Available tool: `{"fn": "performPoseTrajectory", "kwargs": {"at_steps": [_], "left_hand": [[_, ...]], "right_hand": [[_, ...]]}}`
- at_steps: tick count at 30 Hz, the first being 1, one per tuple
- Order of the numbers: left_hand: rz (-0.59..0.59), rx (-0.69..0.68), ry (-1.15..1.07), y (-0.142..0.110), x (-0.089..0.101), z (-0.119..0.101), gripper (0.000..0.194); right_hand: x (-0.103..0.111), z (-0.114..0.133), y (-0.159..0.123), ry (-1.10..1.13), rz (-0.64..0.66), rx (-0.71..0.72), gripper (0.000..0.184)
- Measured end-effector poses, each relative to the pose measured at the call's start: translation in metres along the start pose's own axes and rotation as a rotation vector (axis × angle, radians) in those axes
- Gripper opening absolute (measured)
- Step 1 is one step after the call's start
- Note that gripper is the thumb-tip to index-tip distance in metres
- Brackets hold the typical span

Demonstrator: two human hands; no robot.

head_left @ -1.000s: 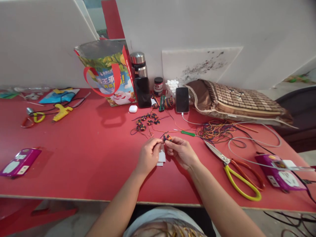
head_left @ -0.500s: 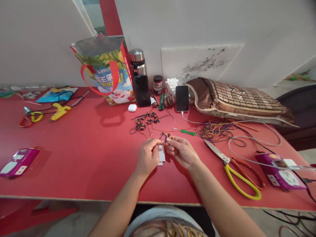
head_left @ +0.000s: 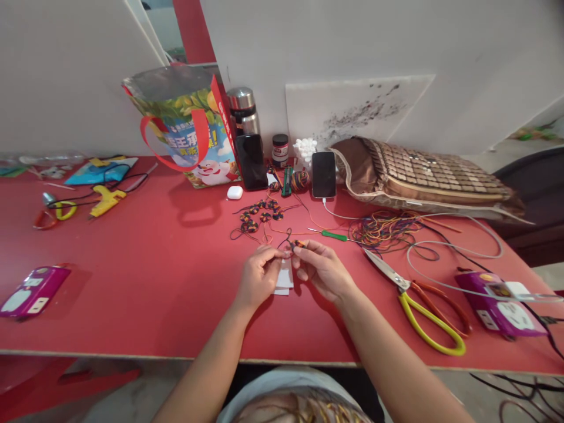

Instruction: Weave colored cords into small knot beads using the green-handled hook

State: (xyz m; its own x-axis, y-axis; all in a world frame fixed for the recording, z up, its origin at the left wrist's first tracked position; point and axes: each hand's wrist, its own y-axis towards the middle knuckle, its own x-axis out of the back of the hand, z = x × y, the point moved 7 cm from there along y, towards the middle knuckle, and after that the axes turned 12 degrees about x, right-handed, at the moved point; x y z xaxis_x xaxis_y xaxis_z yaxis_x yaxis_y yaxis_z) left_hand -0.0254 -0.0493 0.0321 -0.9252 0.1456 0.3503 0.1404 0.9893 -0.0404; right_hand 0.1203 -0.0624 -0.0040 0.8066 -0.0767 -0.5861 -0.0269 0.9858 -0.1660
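Note:
Between thumb and fingers, my right hand (head_left: 324,267) pinches a small knotted piece of multicoloured cord (head_left: 299,244). A dark loop of cord (head_left: 288,235) sticks up from it. My left hand (head_left: 262,273) is closed in a pinch close beside it, at the cord's end; the strand between its fingertips is very thin. White paper pieces (head_left: 284,281) lie on the table below and between my hands. Just beyond them, several knotted cord flowers (head_left: 249,225) form a rough curve. A green-handled crochet hook or similar thin tool (head_left: 333,235) rests to the right.
Large scissors (head_left: 423,314) and a purple power strip (head_left: 497,305) lie on the right, with a tangle of cords (head_left: 388,232) behind. Two phones (head_left: 324,175), a thermos (head_left: 243,111) and a shopping bag (head_left: 189,129) stand at the back. A yellow glue gun (head_left: 106,201) lies left.
My left hand has shifted slightly left, showing more of the white paper. The knotted piece has turned a little in my right fingers, and its dark loop stands higher.

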Motion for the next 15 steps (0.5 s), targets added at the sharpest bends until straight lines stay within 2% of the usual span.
{"fn": "performPoseTrajectory", "kwargs": {"at_steps": [3,5,6,8,10,11,15], "left_hand": [[-0.169,-0.090,0.031,-0.002,0.015,-0.009,0.013],[-0.241,-0.155,0.059,-0.003,0.022,-0.018,0.010],[-0.207,-0.182,0.070,-0.003,0.021,-0.022,0.011],[-0.051,-0.210,0.099,0.000,0.012,-0.029,0.021],[0.115,-0.175,0.082,0.004,0.002,-0.031,0.018],[0.143,-0.136,0.057,0.007,0.000,-0.029,0.015],[0.104,0.085,-0.099,0.016,0.001,-0.013,0.007]], "right_hand": [[-0.001,0.002,0.000,-0.072,0.025,0.016,0.035],[-0.001,0.004,0.000,-0.126,0.032,0.044,0.034],[-0.001,0.005,0.000,-0.158,0.035,0.060,0.032],[-0.001,0.006,0.000,-0.228,0.043,0.091,0.026],[-0.001,0.009,0.000,-0.293,0.048,0.119,0.019],[0.000,0.011,-0.001,-0.319,0.048,0.130,0.017],[0.003,0.017,0.000,-0.385,0.041,0.157,0.019]]}}
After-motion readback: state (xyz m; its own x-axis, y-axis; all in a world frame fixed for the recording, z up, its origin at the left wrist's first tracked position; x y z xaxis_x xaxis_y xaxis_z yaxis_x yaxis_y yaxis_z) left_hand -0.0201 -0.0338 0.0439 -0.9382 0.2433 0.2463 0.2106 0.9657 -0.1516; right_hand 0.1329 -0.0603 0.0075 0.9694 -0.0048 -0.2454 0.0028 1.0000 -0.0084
